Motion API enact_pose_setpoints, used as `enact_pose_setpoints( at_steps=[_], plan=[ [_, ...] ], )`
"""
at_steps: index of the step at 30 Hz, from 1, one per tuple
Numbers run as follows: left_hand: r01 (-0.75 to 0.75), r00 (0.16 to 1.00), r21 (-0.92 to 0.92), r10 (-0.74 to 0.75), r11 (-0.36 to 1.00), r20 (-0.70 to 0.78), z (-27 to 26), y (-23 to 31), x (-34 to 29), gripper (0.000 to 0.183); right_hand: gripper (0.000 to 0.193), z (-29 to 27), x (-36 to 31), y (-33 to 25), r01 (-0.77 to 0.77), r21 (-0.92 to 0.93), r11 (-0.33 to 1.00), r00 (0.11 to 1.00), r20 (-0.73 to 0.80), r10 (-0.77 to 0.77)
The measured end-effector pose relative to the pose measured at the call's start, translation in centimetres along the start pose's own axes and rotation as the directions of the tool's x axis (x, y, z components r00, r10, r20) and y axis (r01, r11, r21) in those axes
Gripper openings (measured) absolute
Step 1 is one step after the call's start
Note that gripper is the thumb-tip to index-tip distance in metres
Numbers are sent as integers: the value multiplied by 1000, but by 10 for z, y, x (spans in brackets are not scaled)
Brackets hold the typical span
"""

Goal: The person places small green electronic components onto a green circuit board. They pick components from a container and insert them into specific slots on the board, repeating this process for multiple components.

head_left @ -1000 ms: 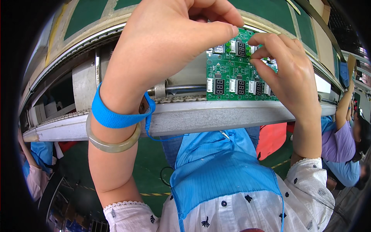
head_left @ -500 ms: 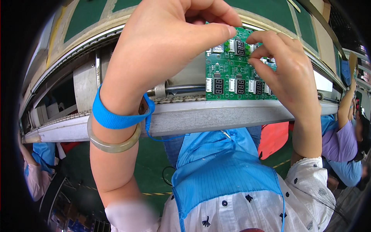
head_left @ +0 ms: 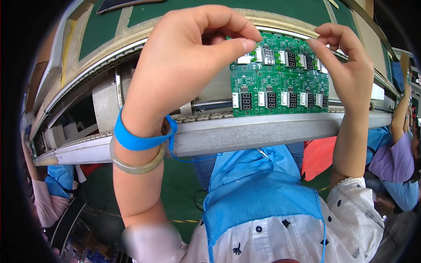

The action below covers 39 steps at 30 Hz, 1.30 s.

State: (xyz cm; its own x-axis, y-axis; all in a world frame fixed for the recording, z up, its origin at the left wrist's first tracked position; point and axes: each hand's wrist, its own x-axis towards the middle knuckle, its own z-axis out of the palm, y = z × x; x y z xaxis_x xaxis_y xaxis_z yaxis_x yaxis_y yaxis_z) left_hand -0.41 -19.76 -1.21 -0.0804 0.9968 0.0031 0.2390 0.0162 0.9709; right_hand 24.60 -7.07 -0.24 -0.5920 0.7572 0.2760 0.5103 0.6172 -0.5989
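Note:
A green circuit board panel (head_left: 280,81) lies across the rails in front of me. It carries two rows of black digit displays (head_left: 271,100), white connectors (head_left: 262,97) and small green parts beside the upper row. My left hand (head_left: 188,57) hovers over the panel's upper left, thumb and index tips close together; what they pinch, if anything, cannot be made out. My right hand (head_left: 346,65) is at the panel's upper right, thumb and index tips apart and no object visible between them. A blue wrist strap (head_left: 142,139) and a pale bangle (head_left: 138,168) circle my left wrist.
A metal conveyor rail (head_left: 250,131) runs along the near side of the panel, with a chain beside it. Beyond lies a green surface (head_left: 175,15) with a dark flat object (head_left: 125,4). Other people (head_left: 394,162) sit at right and left. A red seat (head_left: 318,158) shows below the rail.
My right hand has moved right and up, away from the upper-row parts, uncovering more of the panel. My left hand has shifted slightly lower. A dark flat object now shows at the top left.

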Motion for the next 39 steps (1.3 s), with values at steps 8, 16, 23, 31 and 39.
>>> enact_pose_setpoints(
  at_steps=[8, 16, 23, 31, 39],
  plan=[
    [57, 998, 44, -59, 997, 23, 0, 5, -1, 18, 24, 1, 7, 37, -11, 100, 995, 993, -114, 22],
    [-84, 996, 185, 86, 979, -7, 10, 4, -1, 22, 16, 8, 6, 10, 9, 42, 999, 969, -245, 1],
    [-185, 982, 419, 185, 889, 41, 18, 6, 0, 24, 14, 4, 3, 4, 118, 29, 993, 953, -283, -105],
    [-261, 963, 514, 254, 817, 85, 25, 6, 0, 30, 12, 0, 2, -6, 23, 6, 1000, 973, -229, -21],
    [-317, 943, 610, 313, 726, 116, 34, 5, 4, 35, 13, 2, 1, 0, 75, 61, 995, 965, -256, -57]
  ],
)
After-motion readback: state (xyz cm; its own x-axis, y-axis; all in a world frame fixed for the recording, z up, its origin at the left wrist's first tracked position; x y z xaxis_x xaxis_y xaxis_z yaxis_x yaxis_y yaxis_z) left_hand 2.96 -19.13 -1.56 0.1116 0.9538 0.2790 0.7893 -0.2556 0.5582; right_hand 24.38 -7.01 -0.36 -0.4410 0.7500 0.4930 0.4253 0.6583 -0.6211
